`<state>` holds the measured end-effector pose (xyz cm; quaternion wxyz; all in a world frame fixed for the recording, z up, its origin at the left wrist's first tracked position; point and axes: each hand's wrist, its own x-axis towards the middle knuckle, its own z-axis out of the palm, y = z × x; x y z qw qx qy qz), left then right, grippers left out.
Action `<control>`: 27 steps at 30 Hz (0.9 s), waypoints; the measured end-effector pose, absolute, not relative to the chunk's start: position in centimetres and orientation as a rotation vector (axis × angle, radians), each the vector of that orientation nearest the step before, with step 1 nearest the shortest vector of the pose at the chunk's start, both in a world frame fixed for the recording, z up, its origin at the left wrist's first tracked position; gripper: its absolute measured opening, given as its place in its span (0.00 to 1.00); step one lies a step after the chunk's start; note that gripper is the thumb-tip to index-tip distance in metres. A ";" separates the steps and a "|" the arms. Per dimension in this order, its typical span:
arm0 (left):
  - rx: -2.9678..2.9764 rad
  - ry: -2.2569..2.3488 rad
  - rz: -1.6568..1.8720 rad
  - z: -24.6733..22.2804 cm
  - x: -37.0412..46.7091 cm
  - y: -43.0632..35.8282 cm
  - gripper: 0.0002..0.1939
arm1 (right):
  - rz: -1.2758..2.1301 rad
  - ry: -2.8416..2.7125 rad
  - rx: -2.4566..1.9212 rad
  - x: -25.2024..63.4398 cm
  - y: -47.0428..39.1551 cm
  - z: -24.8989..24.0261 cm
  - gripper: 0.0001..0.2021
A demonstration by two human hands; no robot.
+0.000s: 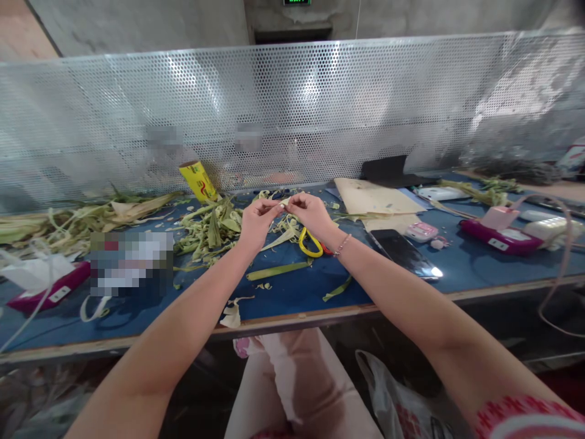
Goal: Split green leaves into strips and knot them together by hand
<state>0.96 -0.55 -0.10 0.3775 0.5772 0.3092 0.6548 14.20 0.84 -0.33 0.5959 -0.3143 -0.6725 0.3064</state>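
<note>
My left hand (261, 221) and my right hand (311, 214) meet over the middle of the blue table, fingertips pinched together. Between them shows a bit of a pale dried leaf strip (285, 202), mostly hidden by the fingers. To the left of my left hand lies a heap of green, knotted-looking leaf pieces (208, 230). Beneath my right hand are scissors (311, 251) with yellow and orange-red handles, their blades out of sight. A flat green leaf strip (278, 271) rests on the table nearer to me.
Long dried leaves (137, 213) and a yellow tube-shaped package (199, 180) sit at the back left. On the right are a phone (404, 253), a pink case (421, 231), brown paper (372, 198) and a magenta power strip (500, 236). A perforated metal screen (292, 110) stands behind.
</note>
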 end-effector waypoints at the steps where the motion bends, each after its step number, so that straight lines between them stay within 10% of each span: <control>1: 1.471 0.789 1.679 -0.1 1.0 -0.5 0.08 | 0.712 -1.566 -0.730 14.2 0.8 -0.3 0.06; 27: 1.396 0.754 1.640 0.4 1.2 -1.1 0.08 | 0.273 -1.738 -0.755 14.0 0.6 -0.5 0.04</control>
